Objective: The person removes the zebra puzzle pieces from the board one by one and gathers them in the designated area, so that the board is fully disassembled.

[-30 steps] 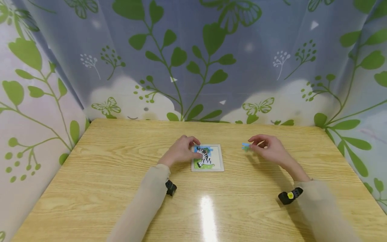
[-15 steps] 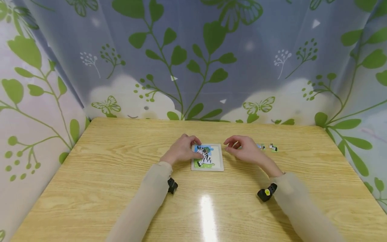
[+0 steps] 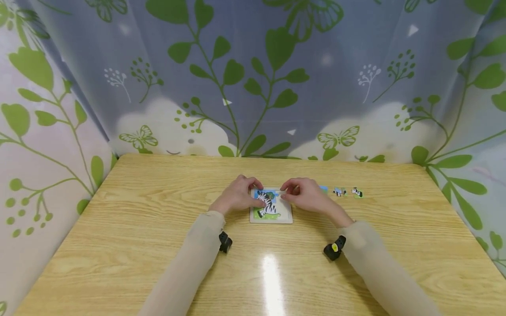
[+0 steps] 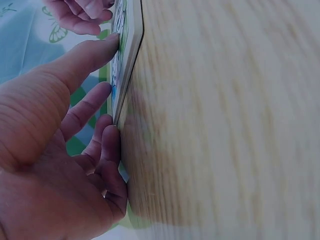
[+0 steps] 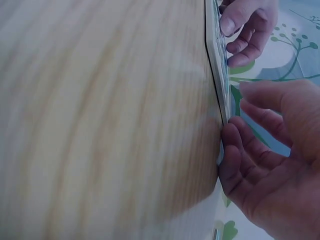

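A square puzzle board (image 3: 283, 220) with a pale frame lies mid-table. Zebra puzzle pieces (image 3: 268, 206) fill its left part, and the bare base shows on the right. My left hand (image 3: 237, 195) grips the board's left side, its thumb on the zebra picture and its other fingers at the edge. My right hand (image 3: 306, 194) is at the board's upper right; in the right wrist view its fingers (image 5: 231, 132) are at the board's edge and its thumb stands apart from them. No piece shows between them.
Right of the right hand, a blue and green piece (image 3: 323, 189), a second piece (image 3: 339, 192) and a zebra-head piece (image 3: 357, 192) lie in a row on the wooden table (image 3: 178, 184). A patterned curtain (image 3: 253, 87) stands behind the table.
My right hand has come left from the blue piece, which stays on the table, to the board's right side. The other two loose pieces came into view. My left hand keeps its place.
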Demonstrator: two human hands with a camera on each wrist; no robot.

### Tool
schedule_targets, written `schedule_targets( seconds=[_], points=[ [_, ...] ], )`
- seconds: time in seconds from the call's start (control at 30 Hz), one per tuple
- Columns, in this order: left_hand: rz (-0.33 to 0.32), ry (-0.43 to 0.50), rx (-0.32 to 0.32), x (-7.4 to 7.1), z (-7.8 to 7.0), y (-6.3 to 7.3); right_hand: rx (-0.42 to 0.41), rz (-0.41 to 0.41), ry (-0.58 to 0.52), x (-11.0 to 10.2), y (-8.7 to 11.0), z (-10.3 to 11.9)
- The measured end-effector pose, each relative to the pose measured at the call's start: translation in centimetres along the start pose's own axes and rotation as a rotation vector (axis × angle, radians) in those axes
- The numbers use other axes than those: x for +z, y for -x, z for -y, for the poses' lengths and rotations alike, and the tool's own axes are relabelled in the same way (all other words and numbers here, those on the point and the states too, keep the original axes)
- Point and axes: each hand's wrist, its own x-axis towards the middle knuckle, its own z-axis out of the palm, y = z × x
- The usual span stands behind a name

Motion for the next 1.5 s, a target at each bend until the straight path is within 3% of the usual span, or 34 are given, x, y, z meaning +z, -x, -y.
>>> schedule_targets(
  seconds=[0.63, 0.97, 1.23, 1.5],
  points=[
    [0.003, 0.016, 0.006, -0.1, 0.1, 0.1, 0.035, -0.002, 0.097, 0.8, -1.3, 1.1],
    [-0.001, 0.020, 0.002, 0.0, 0.0, 0.1, 0.044, 0.001, 0.079, 1.1, -1.6, 1.5],
    [-0.001, 0.023, -0.008, 0.2, 0.0, -0.1, 0.097, 0.031, 0.052, 1.3, -1.7, 1.5],
    [0.002, 0.032, -0.030, 0.2, 0.0, -0.2, 0.106, 0.007, -0.010, 1.2, -1.7, 1.4]
  ],
)
